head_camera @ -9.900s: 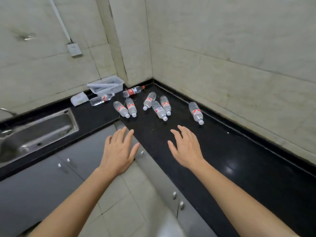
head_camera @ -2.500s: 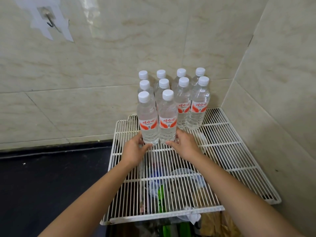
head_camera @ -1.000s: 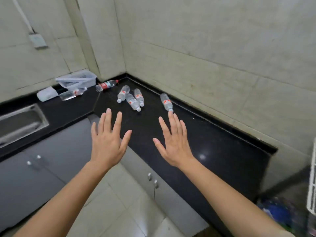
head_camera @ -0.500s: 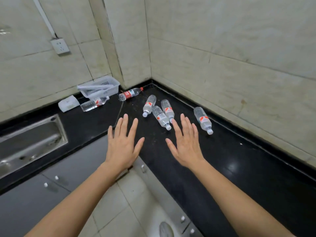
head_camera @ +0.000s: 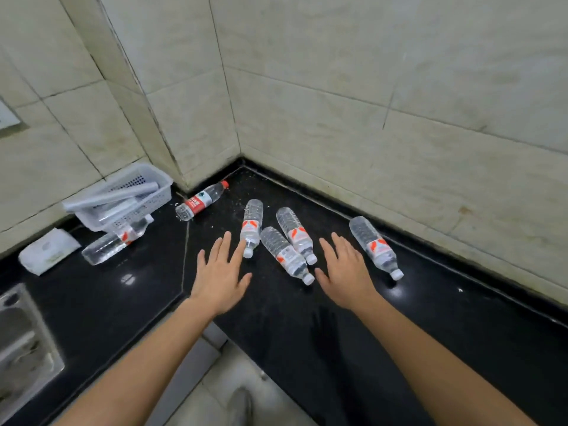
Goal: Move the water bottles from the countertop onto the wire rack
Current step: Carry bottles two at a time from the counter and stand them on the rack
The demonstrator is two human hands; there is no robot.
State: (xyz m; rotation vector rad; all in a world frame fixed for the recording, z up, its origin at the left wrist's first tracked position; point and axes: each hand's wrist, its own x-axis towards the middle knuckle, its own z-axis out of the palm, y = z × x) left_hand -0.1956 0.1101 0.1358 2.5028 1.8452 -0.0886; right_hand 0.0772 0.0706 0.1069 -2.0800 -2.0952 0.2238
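Both my hands are out flat and empty over the bench, fingers spread, gripping nothing. My left hand (head_camera: 219,279) has its index fingertip right at the cap end of the nearest bottle (head_camera: 252,226), touching or just short of it, can't tell which. My right hand (head_camera: 345,275) sits between two more, the pair of bottles (head_camera: 290,244) lying side by side to its left and the lone bottle (head_camera: 373,245) out near the wall on its right.

So four clear water bottles with white caps and red-and-white labels are lying on their sides on the black bench (head_camera: 307,333), caps pointing roughly back at me. A fifth one (head_camera: 115,242) lies further left, its far end against the white basket (head_camera: 123,195). There's also a red-capped bottle (head_camera: 203,200) by the corner with a different label, not sure that one's part of the job.

Handling-wise, they look full, so I'd guess some heft, and thin ribbed plastic that gives if you squeeze. Round and on their sides, so they'll roll if nudged. I'd wrap around the labelled middle, not the cap.

The wire rack isn't in view at all. The sink (head_camera: 21,348) is cut off at the left edge, and the white packet (head_camera: 46,250) beside it is too blurry to read.
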